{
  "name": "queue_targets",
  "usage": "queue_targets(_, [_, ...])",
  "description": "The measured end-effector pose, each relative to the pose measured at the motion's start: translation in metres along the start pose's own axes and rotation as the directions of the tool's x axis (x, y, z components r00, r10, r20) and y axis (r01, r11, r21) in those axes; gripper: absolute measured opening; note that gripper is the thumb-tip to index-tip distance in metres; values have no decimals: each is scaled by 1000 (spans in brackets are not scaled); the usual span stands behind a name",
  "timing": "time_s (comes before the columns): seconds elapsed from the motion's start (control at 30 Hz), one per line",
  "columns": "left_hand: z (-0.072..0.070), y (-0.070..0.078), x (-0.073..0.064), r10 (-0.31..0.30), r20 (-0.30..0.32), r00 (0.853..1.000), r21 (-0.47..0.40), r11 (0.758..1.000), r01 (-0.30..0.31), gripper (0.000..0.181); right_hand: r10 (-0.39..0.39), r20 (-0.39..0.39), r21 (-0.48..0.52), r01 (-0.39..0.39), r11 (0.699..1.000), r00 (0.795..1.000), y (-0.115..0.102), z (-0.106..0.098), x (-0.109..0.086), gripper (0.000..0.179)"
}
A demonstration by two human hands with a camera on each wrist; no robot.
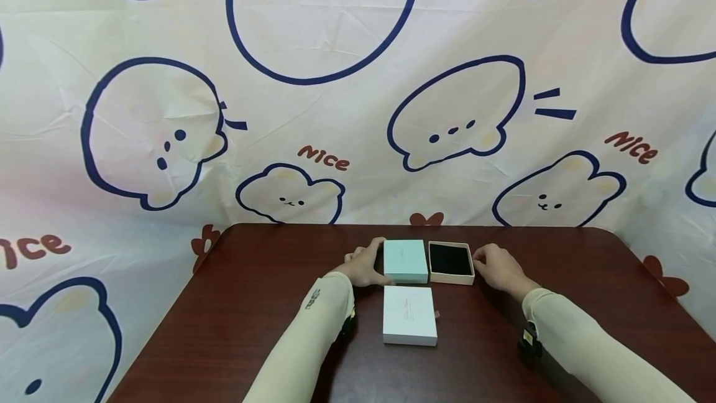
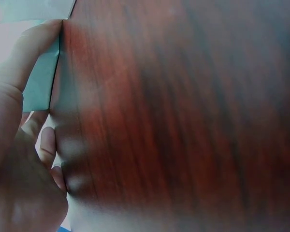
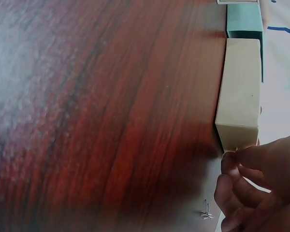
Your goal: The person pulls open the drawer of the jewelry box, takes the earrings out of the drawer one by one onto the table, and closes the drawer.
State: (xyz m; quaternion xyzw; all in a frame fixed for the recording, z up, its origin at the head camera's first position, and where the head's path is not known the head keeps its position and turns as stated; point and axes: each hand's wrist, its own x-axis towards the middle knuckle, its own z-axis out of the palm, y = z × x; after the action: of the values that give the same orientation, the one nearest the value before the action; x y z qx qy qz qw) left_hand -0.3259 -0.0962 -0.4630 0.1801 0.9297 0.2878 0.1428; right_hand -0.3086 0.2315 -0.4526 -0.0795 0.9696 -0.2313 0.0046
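A teal box sleeve [image 1: 405, 260] lies on the table, and my left hand [image 1: 363, 266] grips its left end. In the left wrist view, the thumb [image 2: 26, 55] runs along one side of the teal sleeve [image 2: 42, 79] and the other fingers are at its far side. Just right of the sleeve, with a narrow gap, sits a cream drawer box [image 1: 450, 278], open on top with a black inside. My right hand [image 1: 500, 269] is at its right end. The right wrist view has thumb and forefinger pinching at the end of the drawer box [image 3: 239, 87]; the exact pinched part is hidden.
A white box [image 1: 410, 314] with a small tab on its right side lies nearer, below the teal sleeve. The dark red-brown wooden table [image 1: 268, 285] reaches back to a white curtain [image 1: 358, 111] with blue cartoon outlines.
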Motion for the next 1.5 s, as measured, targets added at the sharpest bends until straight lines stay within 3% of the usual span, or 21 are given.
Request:
queue_targets(0.27, [-1, 1, 0, -5, -1, 1000, -3, 1000, 5, 109, -64, -11, 89, 65, 994, 998, 2, 0, 1, 17])
queue_targets(0.53, [-2, 2, -1, -4, 2, 1000, -6, 1000, 4, 108, -51, 27, 178, 45, 983, 998, 3, -2, 0, 22])
queue_targets(1.5, [0, -1, 1, -8, 5, 1000, -14, 1000, 8, 108, -51, 49, 248, 37, 968, 998, 4, -2, 4, 24])
